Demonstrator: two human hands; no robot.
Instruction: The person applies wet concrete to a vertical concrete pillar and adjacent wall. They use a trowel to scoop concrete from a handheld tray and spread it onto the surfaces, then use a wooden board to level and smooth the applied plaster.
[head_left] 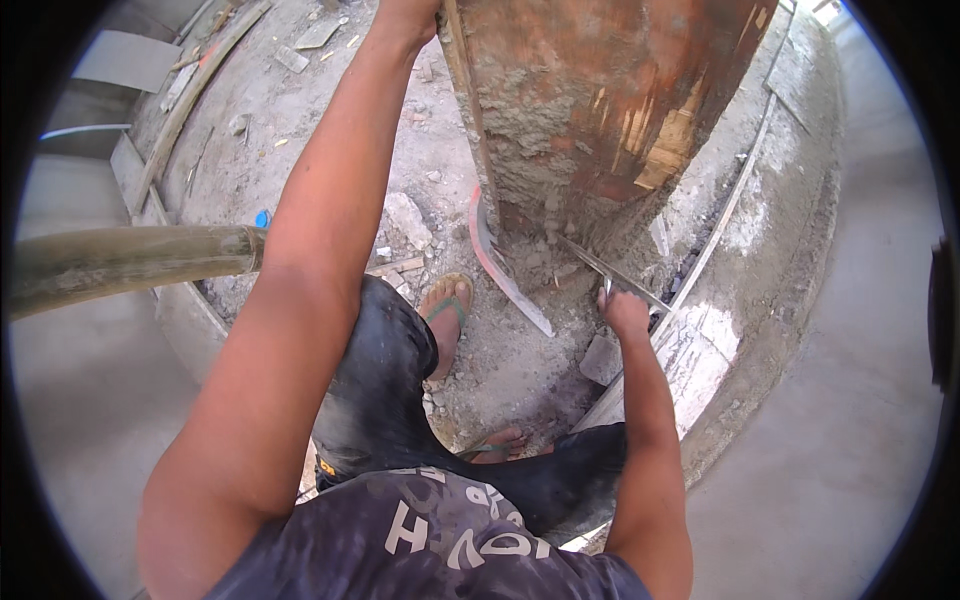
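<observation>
At the top edge of the picture my left hand [408, 20] grips the upper left side of a large, reddish-brown wooden board [625, 65]; its fingers are mostly out of view. The board stands tilted up, with wet grey mortar [530, 125] smeared down its face and lower end. Lower right of it, my right hand [627, 314] is closed round the handle of a trowel [608, 268]. The trowel's flat metal blade shows almost edge-on, close to the mortar at the board's foot. Part of the handle is hidden by my fingers.
A curved strip [485, 255] with a red edge lies beside the board's foot. Rubble [408, 220] and wood scraps are strewn over the dusty ground. A bamboo pole [140, 262] juts in from the left. Long timber [195, 105] lies at the far left; grey walls [865, 400] rise on both sides.
</observation>
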